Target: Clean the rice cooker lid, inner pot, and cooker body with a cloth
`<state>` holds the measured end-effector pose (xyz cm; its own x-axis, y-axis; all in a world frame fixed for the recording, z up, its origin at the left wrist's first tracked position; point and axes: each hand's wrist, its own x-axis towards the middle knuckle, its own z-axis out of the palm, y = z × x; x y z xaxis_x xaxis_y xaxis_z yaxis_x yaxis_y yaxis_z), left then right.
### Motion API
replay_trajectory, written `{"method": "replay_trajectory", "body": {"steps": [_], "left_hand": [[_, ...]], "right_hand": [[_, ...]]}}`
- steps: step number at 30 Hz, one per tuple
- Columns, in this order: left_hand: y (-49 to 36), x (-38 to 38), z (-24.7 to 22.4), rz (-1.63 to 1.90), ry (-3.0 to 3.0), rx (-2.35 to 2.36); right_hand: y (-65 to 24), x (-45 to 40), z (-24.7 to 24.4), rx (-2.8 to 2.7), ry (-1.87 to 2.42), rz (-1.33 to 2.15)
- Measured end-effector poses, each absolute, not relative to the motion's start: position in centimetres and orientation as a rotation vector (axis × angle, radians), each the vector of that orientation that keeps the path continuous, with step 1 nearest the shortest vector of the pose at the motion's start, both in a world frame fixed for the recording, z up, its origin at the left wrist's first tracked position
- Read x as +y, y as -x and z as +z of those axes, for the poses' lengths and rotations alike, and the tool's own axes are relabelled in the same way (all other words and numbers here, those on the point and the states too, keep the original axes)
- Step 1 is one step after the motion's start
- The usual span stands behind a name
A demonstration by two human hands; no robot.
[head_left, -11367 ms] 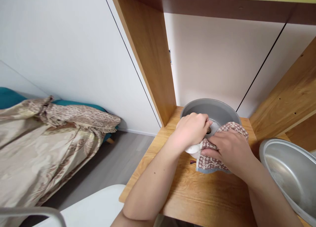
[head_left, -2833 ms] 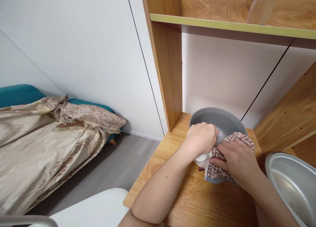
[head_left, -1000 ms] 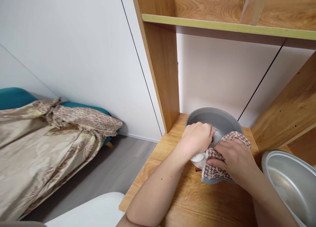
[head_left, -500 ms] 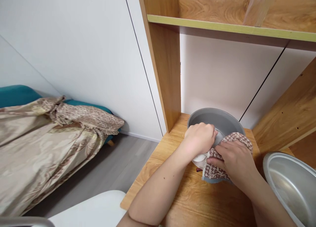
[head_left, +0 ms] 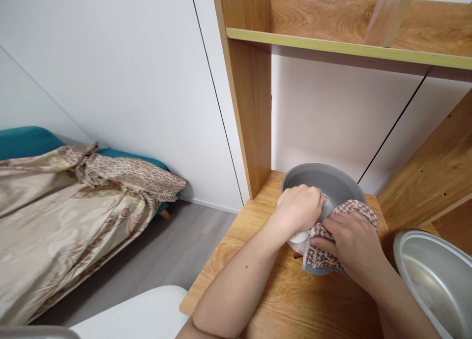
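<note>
A round grey pot [head_left: 313, 174] stands on the wooden desktop against the wall. My left hand [head_left: 300, 207] is closed at its near left rim, fingers curled over the edge; the grip is partly hidden. Below this hand, a white part [head_left: 299, 237] and a small dark red piece [head_left: 298, 255] show on the pot's near side. My right hand [head_left: 354, 238] holds a brown-and-cream patterned cloth [head_left: 319, 253] with a blue-grey edge, draped over the near right rim. The cloth and my hands cover much of the pot's near side.
To the right lies a large silver metal bowl-like vessel [head_left: 435, 275]. A wooden shelf [head_left: 332, 46] spans above the desktop [head_left: 221, 260], with upright boards on both sides. At lower left is a white seat-like surface [head_left: 136, 312]; beyond it, a covered sofa [head_left: 73, 221].
The view has tilted very slightly, so the scene sits a little lower. Both hands, the pot and the cloth keep nearly the same positions relative to each other.
</note>
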<state>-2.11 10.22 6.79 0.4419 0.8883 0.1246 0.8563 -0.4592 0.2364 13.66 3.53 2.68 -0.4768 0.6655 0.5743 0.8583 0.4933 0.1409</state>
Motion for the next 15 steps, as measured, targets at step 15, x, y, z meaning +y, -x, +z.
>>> {"method": "replay_trajectory", "body": {"steps": [15], "left_hand": [[2.19,10.21,6.89,0.344,-2.543,1.552]], "right_hand": [[-13.68,3.52,2.74,-2.301,1.268,-0.574]]}}
